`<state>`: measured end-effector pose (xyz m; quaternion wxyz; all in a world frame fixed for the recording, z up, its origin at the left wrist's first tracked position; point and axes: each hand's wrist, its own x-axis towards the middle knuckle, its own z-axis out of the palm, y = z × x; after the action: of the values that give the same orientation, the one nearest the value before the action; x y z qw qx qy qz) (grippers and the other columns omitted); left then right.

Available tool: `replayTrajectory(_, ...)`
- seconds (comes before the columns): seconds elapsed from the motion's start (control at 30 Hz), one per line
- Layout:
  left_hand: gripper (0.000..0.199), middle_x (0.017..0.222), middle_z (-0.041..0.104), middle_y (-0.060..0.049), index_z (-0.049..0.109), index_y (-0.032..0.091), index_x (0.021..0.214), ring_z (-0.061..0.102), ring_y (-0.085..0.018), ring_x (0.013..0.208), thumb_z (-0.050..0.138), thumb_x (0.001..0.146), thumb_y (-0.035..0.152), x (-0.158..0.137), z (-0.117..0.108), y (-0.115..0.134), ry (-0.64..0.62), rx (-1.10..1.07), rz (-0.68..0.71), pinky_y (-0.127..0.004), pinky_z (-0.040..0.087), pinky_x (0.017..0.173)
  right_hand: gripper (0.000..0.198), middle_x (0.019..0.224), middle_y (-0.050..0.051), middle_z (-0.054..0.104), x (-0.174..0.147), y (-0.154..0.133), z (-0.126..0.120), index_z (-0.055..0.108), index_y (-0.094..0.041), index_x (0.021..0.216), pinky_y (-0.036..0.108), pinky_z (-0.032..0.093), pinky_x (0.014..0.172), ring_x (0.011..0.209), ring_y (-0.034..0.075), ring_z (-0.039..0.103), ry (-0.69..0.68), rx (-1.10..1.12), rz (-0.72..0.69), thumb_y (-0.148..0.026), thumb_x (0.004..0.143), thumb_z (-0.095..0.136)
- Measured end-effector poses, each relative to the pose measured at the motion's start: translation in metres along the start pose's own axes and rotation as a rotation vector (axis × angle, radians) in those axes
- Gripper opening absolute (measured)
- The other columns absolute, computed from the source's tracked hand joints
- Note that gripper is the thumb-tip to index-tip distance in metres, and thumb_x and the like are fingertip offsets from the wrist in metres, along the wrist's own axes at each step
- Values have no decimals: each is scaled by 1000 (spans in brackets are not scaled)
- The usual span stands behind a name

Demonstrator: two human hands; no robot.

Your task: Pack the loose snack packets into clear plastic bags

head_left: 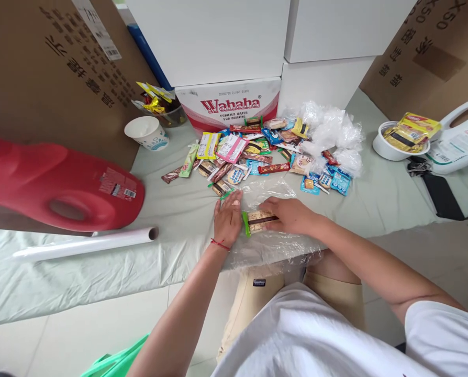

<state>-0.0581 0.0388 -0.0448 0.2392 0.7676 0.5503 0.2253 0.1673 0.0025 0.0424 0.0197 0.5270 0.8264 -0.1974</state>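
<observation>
A wrapped snack bar [259, 222], tan with a dark stripe and a bright green end, lies over a sheet of clear plastic film [265, 252] at the table's front edge. Around its right end close the fingers of my right hand [291, 214]. My left hand [228, 219], with a red string at the wrist, rests beside the green end, fingers stretched out over the film. Just beyond my fingertips spreads a pile of packaged snacks [234, 148] in many colours. Crumpled clear plastic [330, 131] is heaped at the pile's right side.
A red jug [100, 157] lies at left, near a film roll [88, 245]. A paper cup [145, 133] stands behind. White boxes [218, 42] back the table. At right are a white bowl [385, 149] of packets, a white jug [459, 141] and a black pouch [442, 196].
</observation>
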Motion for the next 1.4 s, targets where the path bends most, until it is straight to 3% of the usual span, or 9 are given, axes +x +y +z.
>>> replayTrajectory(0.17, 56, 158, 53, -11, 61, 19, 141, 33, -25, 158, 23, 108, 44, -3, 0, -4, 248, 19, 39, -50, 27, 130, 61, 141, 21, 61, 42, 28, -14, 47, -13, 154, 48, 42, 107, 135, 38, 47, 227, -73, 157, -35, 99, 61)
replayTrajectory(0.33, 64, 162, 47, -17, 37, 16, 158, 36, -30, 156, 46, 95, 29, -6, 0, -7, 353, 29, -75, -52, 31, 129, 46, 119, 16, 73, 79, 49, -27, 68, -14, 130, 35, 46, 91, 114, 32, 62, -27, -26, 182, -25, 86, 73)
replayTrajectory(0.47, 94, 149, 60, -15, 19, 19, 165, 51, -32, 144, 56, 78, 19, -5, 0, -9, 305, -19, -136, -56, 33, 127, 25, 93, 5, 74, 64, 52, -40, 76, -15, 111, 26, 41, 73, 81, 19, 64, -42, 105, 6, -19, 91, 62)
replayTrajectory(0.63, 91, 95, 72, -4, 33, 18, 162, 66, -25, 111, 52, 72, 14, -6, -3, -17, 277, -176, -97, -44, 48, 112, 33, 104, 10, 72, 9, 38, -36, 75, -19, 123, 29, 43, 80, 95, 22, 64, 102, 34, -240, -18, 98, 53)
replayTrajectory(0.77, 54, 78, 65, -3, 77, 26, 114, 64, -24, 97, 48, 70, 12, -18, -14, -26, 149, -215, 79, -42, 55, 99, 45, 99, 10, 68, -28, 27, -10, 67, -26, 140, 30, 42, 74, 95, 25, 59, 13, -118, -342, -16, 101, 49)
replayTrajectory(0.87, 33, 82, 65, -5, 74, 28, 72, 62, -25, 106, 48, 67, 10, -31, -26, -32, 160, -238, 180, -46, 54, 102, 45, 101, 10, 67, -42, 25, 12, 67, -30, 141, 33, 42, 78, 93, 25, 56, -26, -173, -400, -17, 103, 46)
replayTrajectory(1.0, 26, 99, 71, -6, 61, 27, 54, 55, -26, 130, 49, 67, 8, -47, -42, -43, 170, -244, 156, -51, 48, 113, 37, 104, 11, 67, -58, 25, 29, 71, -26, 132, 38, 42, 85, 97, 26, 54, -1, -149, -441, -20, 101, 52)
replayTrajectory(1.27, 28, 112, 68, -10, 63, 20, 115, 66, -26, 106, 47, 93, 28, -62, -50, -26, 421, -197, -185, -47, 57, 97, 26, 95, 9, 73, -63, 7, 7, 77, -22, 102, 39, 45, 87, 93, 23, 57, 367, 221, -432, -34, 105, 54)
replayTrajectory(1.4, 49, 141, 61, -13, 57, 22, 140, 52, -30, 140, 54, 91, 19, -67, -58, 13, 258, 101, 351, -54, 34, 122, 29, 98, 10, 74, -60, -13, 15, 74, -19, 111, 38, 47, 84, 91, 22, 58, 440, 144, -530, -39, 106, 53)
